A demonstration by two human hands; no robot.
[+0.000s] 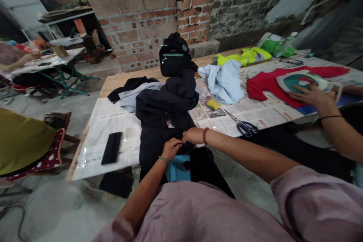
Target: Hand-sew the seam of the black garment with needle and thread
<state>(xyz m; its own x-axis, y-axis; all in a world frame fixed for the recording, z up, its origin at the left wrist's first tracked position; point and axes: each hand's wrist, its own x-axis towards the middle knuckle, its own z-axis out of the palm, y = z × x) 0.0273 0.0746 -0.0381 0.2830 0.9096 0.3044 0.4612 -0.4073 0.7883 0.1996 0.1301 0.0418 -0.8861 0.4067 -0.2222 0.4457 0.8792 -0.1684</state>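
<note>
Brick walling point(136, 15) backs a papered table point(92, 132). Right of a phone point(112, 148), a dark garment point(155, 143) spills over the front edge, likely soft, limp, heavier where bunched, best held by a small fold. The left hand point(171, 149) pinches it; alongside, fingertips nearly meeting, the right hand point(194, 136) pinches too. Scissors point(246, 127) lie farther right.

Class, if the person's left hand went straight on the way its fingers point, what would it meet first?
Most likely the right hand, whose fingertips lie just beyond those of the left hand at the dark cloth; depth is hard to judge.
</note>
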